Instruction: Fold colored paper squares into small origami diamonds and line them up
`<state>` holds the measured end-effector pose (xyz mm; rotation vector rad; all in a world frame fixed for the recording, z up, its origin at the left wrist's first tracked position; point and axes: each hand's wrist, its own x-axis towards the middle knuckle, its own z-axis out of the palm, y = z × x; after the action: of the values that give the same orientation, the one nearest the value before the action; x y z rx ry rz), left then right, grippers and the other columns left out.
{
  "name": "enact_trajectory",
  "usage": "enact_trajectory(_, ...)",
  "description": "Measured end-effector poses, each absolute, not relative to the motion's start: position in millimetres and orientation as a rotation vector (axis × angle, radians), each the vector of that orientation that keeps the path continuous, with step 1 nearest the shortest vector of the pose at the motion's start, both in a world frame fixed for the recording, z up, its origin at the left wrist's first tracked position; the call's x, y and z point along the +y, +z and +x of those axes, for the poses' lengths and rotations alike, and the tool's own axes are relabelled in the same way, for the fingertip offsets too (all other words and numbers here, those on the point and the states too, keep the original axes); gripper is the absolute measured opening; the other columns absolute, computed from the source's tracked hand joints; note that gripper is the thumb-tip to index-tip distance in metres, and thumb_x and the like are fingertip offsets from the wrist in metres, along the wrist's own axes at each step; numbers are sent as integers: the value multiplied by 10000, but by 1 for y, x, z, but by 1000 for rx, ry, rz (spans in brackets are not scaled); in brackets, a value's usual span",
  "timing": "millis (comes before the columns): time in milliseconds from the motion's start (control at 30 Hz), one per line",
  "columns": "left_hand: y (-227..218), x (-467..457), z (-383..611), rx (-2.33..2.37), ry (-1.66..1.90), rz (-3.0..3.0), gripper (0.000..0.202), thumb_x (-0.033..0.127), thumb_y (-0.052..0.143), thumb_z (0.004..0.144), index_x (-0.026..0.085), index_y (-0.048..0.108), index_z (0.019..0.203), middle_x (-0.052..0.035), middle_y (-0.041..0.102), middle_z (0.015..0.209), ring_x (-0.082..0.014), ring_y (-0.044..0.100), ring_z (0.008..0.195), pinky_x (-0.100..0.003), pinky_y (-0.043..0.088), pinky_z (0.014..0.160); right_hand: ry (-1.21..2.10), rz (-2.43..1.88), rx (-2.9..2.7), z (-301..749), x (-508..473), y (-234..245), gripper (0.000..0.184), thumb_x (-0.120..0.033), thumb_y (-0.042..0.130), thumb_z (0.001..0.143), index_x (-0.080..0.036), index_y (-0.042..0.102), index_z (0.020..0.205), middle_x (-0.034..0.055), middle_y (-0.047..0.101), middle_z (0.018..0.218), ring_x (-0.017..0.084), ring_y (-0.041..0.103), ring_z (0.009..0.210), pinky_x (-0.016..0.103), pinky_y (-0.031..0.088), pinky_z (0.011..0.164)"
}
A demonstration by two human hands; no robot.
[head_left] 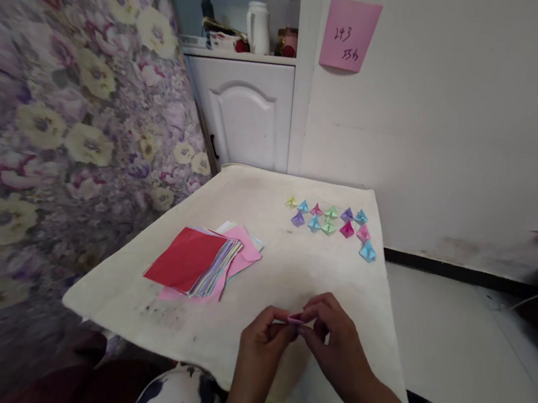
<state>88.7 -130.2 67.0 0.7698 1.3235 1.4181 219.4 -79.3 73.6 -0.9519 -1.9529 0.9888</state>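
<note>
A small folded piece of pink paper (295,320) is pinched between both my hands above the near part of the table. My left hand (265,336) grips its left side with thumb and fingers. On its right side, the thumb and fingertips of my right hand (337,336) close on the paper; the fingers partly hide it. Farther back on the table lie several small folded paper pieces in two rough rows, among them a blue one (368,251) and a magenta one (347,229). To the left is a stack of square coloured paper with a red sheet (186,258) on top.
The cream-covered table (250,192) meets a white cabinet (252,111) and a wall. A pink note (349,35) hangs on the wall. A white jug (259,28) stands on the shelf. A floral curtain (92,101) borders the left side.
</note>
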Motion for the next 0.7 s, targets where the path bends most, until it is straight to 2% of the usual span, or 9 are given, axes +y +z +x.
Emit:
enact_trajectory(200,67,-129,90,1395,1368,858,102,241,643,723,169,631,795,10,638,619,-143,582,613,-212,421,588,776,-863,-2079,223,-78,73,146,-91,513,823,-210,597,829,47,518,942,142,572,757,263,485,652)
enact_trajectory(333,70,-130,86,1418,1398,1123,161,181,545,755,188,691,824,-38,652,830,-189,592,818,-254,441,739,667,-856,-2181,227,-75,73,202,-98,436,863,-220,597,868,74,514,1036,152,585,784,294,512,691)
enact_trajectory(400,73,-131,82,1426,1358,1207,232,170,492,771,196,708,851,-43,646,843,-199,584,848,-264,436,770,643,-845,-2231,229,-74,74,227,-77,413,860,-215,591,883,88,501,1087,156,589,795,306,516,703)
enact_trajectory(567,74,-132,78,1467,1227,1171,229,275,484,821,181,691,842,-36,655,765,-191,583,764,-249,435,692,702,-788,-2357,229,-75,81,233,-19,401,815,-190,555,855,121,462,1179,169,595,854,332,505,756)
enact_trajectory(700,73,-132,79,1527,1145,1161,170,309,556,790,173,658,799,-10,634,664,-167,571,645,-228,412,592,744,-731,-2395,229,-78,84,212,-14,415,788,-184,531,843,137,467,1179,207,577,968,342,500,759)
